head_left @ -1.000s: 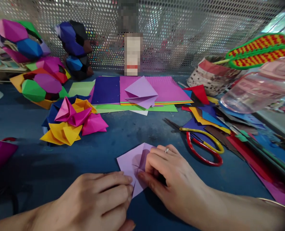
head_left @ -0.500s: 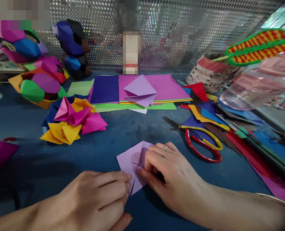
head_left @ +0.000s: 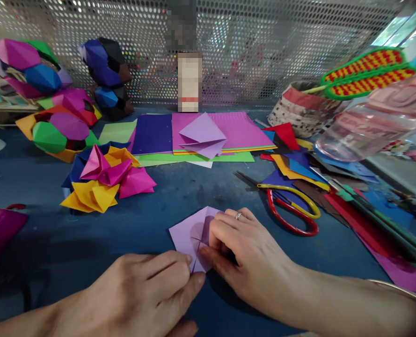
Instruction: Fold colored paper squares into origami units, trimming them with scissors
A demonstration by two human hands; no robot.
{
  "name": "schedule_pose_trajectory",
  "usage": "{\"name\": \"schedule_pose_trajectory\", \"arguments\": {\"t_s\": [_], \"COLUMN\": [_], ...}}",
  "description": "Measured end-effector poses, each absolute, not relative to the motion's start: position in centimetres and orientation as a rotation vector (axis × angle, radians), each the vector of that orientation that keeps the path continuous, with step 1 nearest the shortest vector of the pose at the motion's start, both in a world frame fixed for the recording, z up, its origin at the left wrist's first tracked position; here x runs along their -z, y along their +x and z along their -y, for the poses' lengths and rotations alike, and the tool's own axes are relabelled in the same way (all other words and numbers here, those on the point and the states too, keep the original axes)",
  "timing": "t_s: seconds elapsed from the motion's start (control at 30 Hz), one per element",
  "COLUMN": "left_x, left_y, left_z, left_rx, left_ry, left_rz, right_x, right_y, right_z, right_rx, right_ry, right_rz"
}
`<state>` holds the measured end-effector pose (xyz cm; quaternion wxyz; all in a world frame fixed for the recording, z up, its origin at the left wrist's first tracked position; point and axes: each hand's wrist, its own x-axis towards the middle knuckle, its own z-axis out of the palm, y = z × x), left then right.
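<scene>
- Head view, lilac paper [head_left: 185, 231]: one sheet, creased, on the blue table [head_left: 134, 234], between the two hands and partly covered by both.
- Head view, left hand [head_left: 142, 285]: fingers together and slightly bent, thumb drawn close to the forefinger; the paper's near edge was gripped at the fingertips. The paper lay just beyond these tips, ahead and to the right.
- Head view, right hand [head_left: 241, 248]: fingers curled, ring [head_left: 238, 216] on one finger; thumb and forefinger closed on the paper's right part. The paper lay to the left of the knuckles and partly beneath them.
- Head view, direction: one corner pointed away from the person, another to the left. A crease ran from the far corner toward the near edge, leaning slightly left at its near end. The long axis could not be told, the right side being hidden.
- Head view, surroundings: scissors [head_left: 264, 186] to the right, blades pointing far left; folded lilac piece [head_left: 206, 128] on a stack of coloured sheets [head_left: 239, 131] beyond; yellow folded pieces [head_left: 93, 194] to the left.
</scene>
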<state>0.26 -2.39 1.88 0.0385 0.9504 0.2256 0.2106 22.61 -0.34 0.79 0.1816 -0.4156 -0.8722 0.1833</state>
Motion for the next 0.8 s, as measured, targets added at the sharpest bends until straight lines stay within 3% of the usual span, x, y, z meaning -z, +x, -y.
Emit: {"name": "schedule_pose_trajectory", "arguments": {"t_s": [0.8], "left_x": [-0.8], "left_y": [0.2], "left_z": [3.3], "left_rx": [-0.652], "left_ry": [3.006], "left_rz": [-0.78], "right_x": [-0.9], "right_y": [23.4], "right_z": [0.0], "right_rx": [-0.521], "right_ry": [-1.2], "right_rz": [2.44]}}
